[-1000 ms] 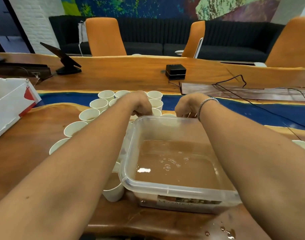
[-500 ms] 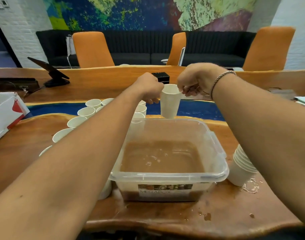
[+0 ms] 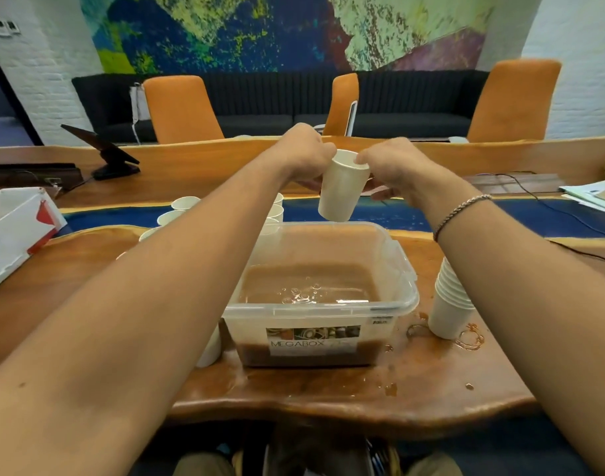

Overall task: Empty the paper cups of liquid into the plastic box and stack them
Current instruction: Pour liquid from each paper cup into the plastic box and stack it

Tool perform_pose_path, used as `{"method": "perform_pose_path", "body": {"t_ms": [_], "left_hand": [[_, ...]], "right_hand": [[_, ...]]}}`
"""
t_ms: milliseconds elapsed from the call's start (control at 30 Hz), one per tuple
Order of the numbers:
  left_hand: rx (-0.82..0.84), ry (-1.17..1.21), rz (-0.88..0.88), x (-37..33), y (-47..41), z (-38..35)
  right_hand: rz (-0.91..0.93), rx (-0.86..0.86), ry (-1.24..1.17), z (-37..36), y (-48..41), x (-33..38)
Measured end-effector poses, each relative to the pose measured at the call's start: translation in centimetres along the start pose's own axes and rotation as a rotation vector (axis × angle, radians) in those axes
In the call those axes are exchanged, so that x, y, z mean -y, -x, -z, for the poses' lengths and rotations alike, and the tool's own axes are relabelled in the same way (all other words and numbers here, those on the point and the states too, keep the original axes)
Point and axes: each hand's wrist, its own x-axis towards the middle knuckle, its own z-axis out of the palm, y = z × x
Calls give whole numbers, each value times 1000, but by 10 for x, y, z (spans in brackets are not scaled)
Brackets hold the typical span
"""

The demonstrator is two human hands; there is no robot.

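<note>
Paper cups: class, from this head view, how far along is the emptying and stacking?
Done: a stack of cups stands right of the plastic box, which holds brown liquid. In hand: the left hand and right hand grip a single cup over the box's far rim, mouth up. Left: several loose cups stand at the box's left, yet to be stacked.

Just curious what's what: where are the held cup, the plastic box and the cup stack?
held cup (image 3: 342, 190): head view, its side wall.
plastic box (image 3: 323, 308): head view, its near rim.
cup stack (image 3: 447, 319): head view, bottom cup's side.
</note>
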Motion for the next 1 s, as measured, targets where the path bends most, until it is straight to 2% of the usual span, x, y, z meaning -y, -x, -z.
{"method": "perform_pose_path", "body": {"t_ms": [267, 467, 533, 733, 1000], "left_hand": [[-59, 87, 83, 6, 17, -2], [-10, 201, 118, 15, 34, -1], [-4, 168, 96, 20, 37, 0], [-175, -84, -10, 78, 35, -1], [-123, -72, -17, 112, 36, -22]], "right_hand": [[109, 193, -215, -13, 41, -31], [126, 177, -289, -27, 52, -39], [132, 167, -307, -30, 52, -42], [248, 130, -210, -47, 55, -59], [313, 105, 51, -56, 51, -71]]}}
